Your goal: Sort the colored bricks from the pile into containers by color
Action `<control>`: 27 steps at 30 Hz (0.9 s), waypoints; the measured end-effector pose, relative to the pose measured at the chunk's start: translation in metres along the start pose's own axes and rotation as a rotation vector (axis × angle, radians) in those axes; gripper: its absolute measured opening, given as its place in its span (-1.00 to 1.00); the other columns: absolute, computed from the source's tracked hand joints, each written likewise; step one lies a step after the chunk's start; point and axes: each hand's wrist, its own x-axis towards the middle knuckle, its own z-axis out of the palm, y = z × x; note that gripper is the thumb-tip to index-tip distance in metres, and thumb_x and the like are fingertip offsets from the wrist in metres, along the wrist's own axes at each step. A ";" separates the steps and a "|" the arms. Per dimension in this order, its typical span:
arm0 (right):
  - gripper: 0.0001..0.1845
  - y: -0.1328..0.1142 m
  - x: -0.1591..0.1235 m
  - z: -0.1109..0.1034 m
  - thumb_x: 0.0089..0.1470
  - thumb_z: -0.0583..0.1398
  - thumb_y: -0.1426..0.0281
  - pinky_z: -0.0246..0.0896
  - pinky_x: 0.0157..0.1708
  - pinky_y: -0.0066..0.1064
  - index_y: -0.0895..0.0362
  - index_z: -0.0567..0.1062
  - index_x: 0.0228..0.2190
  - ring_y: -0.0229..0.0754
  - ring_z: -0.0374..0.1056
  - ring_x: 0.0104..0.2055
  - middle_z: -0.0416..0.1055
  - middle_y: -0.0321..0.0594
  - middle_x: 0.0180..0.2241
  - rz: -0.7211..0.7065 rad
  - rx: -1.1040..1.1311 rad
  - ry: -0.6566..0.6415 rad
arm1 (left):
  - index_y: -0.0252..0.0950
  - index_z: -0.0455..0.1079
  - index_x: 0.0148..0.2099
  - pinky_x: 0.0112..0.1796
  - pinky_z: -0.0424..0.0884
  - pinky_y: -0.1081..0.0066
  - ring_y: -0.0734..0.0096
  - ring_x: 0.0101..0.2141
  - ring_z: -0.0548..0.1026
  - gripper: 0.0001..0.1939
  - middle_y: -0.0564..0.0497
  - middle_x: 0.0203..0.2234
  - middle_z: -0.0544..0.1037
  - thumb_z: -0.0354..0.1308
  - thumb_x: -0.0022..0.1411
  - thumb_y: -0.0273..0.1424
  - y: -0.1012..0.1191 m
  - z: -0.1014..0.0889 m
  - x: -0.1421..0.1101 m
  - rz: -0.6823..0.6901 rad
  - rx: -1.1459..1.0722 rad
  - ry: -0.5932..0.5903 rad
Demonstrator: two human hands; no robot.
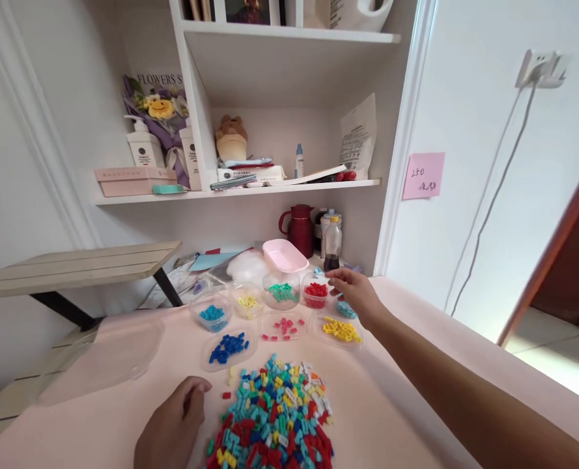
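Note:
My right hand [352, 292] reaches out over the small clear tubs, its fingertips beside the tub of red bricks [316, 291]. Its fingers are bent and close together; whatever they pinch is too small to make out. Below that hand, a tub of light blue bricks [346, 308] is partly covered. Curled on the table, my left hand [172, 420] lies left of a mixed heap of small toy bricks [277, 413]; its palm is hidden. One loose red brick [226, 395] and a pale yellow brick [231, 376] lie between that hand and the heap.
Further tubs hold yellow [340, 329], pink [288, 326], green [282, 292], pale yellow [247, 303], blue [212, 313] and dark blue bricks [229, 348]. Behind stand a pink basin [285, 255], a bottle [333, 244] and a red jug [301, 231]. A clear lid [106, 358] lies left.

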 end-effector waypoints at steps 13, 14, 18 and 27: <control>-0.65 0.025 -0.112 0.002 0.16 0.02 0.43 0.22 -0.10 -0.31 0.03 0.55 -0.15 -0.11 0.38 -0.14 0.46 -0.14 -0.13 -0.244 -0.460 -0.383 | -0.10 0.42 -0.20 -0.37 0.31 0.47 0.33 -0.40 0.50 -0.63 0.15 -0.52 0.51 -0.14 0.17 -0.09 0.000 -0.002 0.004 0.001 0.018 -0.059; -0.64 0.027 -0.113 0.002 0.18 0.00 0.42 0.23 -0.11 -0.32 0.03 0.55 -0.14 -0.11 0.38 -0.15 0.46 -0.14 -0.13 -0.263 -0.486 -0.390 | -0.10 0.42 -0.20 -0.38 0.31 0.47 0.33 -0.41 0.49 -0.63 0.15 -0.52 0.51 -0.13 0.16 -0.08 -0.001 -0.002 0.005 0.006 0.019 -0.058; -0.61 0.025 -0.119 0.004 0.16 0.02 0.47 0.23 -0.19 -0.33 -0.02 0.52 -0.08 -0.09 0.37 -0.16 0.42 -0.12 -0.14 -0.370 -0.591 -0.431 | -0.10 0.41 -0.19 -0.38 0.30 0.47 0.33 -0.39 0.50 -0.63 0.15 -0.51 0.51 -0.13 0.17 -0.07 -0.001 -0.002 0.006 0.022 0.016 -0.070; -0.65 0.021 -0.117 0.002 0.03 0.06 0.59 0.27 -0.20 -0.42 0.05 0.57 -0.27 -0.21 0.39 -0.24 0.49 -0.23 -0.25 -0.300 -0.279 -0.505 | -0.13 0.40 -0.18 -0.40 0.31 0.46 0.31 -0.40 0.50 -0.62 0.12 -0.49 0.52 -0.15 0.20 -0.08 -0.004 -0.001 0.006 0.040 0.022 -0.068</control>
